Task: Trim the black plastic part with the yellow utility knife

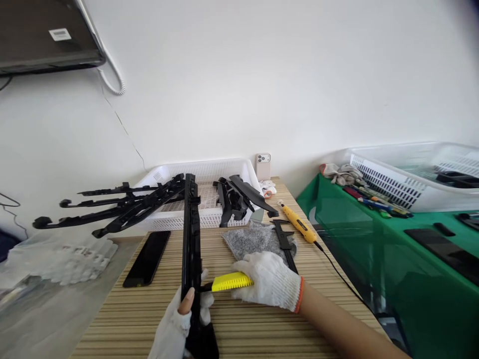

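My left hand (174, 321), in a white glove with the thumb tip bare, is wrapped round a long black plastic trim part (191, 229). The part stands lengthwise in front of me, its far end overlapping the white basket. My right hand (267, 279), in a white knitted glove with an orange cuff, grips a utility knife (232, 281) with a ridged yellow handle. Its dark tip points left and meets the part's right edge, just beside my left fingers; whether it cuts in I cannot tell. Beyond my right hand lie a grey cloth (247, 242) and a black caliper (283, 239).
A white basket (209, 219) at the back holds several black trim parts (145, 207), some jutting out left. A black phone (147, 259) lies left, a yellow corded tool (299, 223) right. A green-covered table (344, 239) carries another white basket (389, 187), gloves and pens.
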Action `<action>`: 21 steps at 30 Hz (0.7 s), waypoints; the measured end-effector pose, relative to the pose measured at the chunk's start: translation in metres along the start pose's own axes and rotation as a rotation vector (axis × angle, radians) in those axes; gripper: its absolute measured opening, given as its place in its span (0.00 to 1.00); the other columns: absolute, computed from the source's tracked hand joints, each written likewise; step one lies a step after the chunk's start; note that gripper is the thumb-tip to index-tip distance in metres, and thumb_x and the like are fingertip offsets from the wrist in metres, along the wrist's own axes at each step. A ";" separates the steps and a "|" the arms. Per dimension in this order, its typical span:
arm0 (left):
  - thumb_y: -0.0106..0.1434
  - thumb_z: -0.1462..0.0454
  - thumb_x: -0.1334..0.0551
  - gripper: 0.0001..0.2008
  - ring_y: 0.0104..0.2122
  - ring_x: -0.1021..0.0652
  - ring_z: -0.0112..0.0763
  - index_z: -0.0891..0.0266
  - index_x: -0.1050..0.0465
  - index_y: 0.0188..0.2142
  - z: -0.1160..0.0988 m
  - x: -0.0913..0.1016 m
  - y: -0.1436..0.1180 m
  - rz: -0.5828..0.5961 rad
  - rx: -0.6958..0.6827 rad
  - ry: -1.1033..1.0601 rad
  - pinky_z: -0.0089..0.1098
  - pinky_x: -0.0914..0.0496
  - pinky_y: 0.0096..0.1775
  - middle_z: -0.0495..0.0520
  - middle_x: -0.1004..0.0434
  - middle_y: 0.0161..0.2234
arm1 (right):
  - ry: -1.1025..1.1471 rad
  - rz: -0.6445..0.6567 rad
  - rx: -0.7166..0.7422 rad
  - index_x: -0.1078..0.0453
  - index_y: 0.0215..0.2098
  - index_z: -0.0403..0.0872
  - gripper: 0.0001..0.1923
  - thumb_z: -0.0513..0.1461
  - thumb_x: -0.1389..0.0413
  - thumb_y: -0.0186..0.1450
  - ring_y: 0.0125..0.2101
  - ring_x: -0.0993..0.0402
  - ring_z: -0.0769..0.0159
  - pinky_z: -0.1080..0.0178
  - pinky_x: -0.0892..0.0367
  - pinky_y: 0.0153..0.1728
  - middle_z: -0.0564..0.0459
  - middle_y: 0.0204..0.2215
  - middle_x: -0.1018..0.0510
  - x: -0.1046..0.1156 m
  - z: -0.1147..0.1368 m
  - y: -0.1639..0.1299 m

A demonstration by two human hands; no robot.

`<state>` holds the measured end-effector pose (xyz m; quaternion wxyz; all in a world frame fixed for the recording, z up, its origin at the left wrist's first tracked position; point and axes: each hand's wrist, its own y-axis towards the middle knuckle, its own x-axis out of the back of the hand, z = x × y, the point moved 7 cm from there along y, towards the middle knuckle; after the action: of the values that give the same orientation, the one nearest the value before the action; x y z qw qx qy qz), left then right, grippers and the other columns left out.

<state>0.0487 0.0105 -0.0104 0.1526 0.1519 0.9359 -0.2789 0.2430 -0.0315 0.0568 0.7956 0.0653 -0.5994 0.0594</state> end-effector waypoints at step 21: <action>0.47 0.51 0.24 0.30 0.20 0.24 0.33 0.59 0.24 0.47 0.012 0.006 0.009 0.084 -0.096 0.109 0.30 0.29 0.24 0.52 0.20 0.24 | 0.188 0.085 -0.209 0.22 0.44 0.54 0.15 0.50 0.42 0.62 0.43 0.23 0.60 0.63 0.38 0.37 0.54 0.40 0.20 0.005 -0.010 -0.001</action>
<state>0.0489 0.0121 -0.0269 0.1201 0.1983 0.9479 -0.2183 0.2543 -0.0307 0.0591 0.8474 -0.0493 -0.5274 0.0358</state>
